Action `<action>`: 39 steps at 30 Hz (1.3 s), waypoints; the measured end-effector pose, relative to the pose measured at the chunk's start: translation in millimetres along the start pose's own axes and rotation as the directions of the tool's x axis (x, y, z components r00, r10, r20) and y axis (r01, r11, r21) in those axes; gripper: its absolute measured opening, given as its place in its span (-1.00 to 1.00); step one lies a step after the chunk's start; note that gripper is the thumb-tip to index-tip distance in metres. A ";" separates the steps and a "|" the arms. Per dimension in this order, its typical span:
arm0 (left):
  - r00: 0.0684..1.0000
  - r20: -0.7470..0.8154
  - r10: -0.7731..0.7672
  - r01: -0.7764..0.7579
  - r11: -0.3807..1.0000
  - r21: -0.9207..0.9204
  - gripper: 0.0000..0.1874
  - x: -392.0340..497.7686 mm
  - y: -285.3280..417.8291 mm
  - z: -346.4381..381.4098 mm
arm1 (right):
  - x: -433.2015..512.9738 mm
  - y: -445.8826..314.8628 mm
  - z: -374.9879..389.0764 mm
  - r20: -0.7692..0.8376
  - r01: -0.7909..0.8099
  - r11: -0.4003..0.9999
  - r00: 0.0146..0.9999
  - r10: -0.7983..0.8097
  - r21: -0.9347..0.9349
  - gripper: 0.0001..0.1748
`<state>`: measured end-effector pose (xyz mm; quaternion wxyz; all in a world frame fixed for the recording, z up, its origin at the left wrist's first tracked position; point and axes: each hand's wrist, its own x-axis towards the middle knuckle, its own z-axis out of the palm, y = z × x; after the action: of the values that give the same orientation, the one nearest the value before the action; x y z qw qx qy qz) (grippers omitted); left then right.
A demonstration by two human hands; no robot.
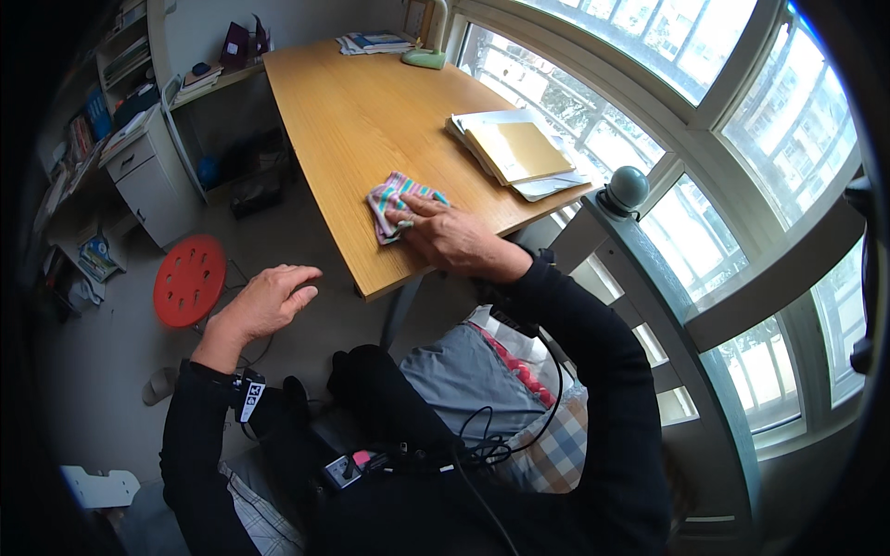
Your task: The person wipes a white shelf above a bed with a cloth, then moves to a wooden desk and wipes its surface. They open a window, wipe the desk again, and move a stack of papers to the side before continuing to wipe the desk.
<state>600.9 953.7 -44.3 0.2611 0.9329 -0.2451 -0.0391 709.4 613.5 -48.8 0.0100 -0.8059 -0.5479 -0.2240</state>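
Note:
A striped cloth (396, 201) in pink, teal and white lies bunched on the near end of a wooden desk (348, 125). My right hand (448, 233) holds it against the desktop, fingers spread over its right part and covering some of it. Left of the desk's near corner, my left hand (268, 302) hovers over the floor with nothing in it, thumb and fingers apart. A stack of papers and a tan envelope (521, 149) rests at the desk's window side, beyond my right hand.
Further back on the desk stand a green lamp base (424, 58) and several books (375, 43). A red round stool (190, 281) is on the floor at left. To the right runs a grey-green bed frame (667, 292) with a round knob. Black cables (497, 448) cross my lap.

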 end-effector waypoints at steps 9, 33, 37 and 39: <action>0.999 -0.035 0.015 -0.016 0.999 -0.034 -0.62 -3.2 -7.3 -2.4 | -24.2 3.3 -11.9 0.117 -0.417 0.909 0.902 0.416 -0.018 -0.56; 1.000 -0.022 0.018 -0.018 0.999 0.027 -0.66 -5.3 2.6 -10.7 | 0.4 74.8 -13.1 0.037 -0.615 0.439 0.606 0.794 0.655 -0.41; 0.990 -0.109 0.088 -0.080 0.994 0.077 -0.69 8.3 2.7 -10.2 | -8.7 63.4 0.1 -0.057 -0.394 0.613 0.810 0.584 0.685 -0.47; 0.984 -0.133 0.122 -0.112 0.991 0.075 -0.70 16.4 6.1 -15.0 | 5.3 39.1 11.4 0.018 -0.223 0.461 0.913 0.407 0.859 -0.57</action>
<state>615.6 948.3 -27.4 0.2474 0.9256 -0.2821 0.0489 749.7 605.5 -48.1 0.4931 -0.7599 -0.4236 0.0006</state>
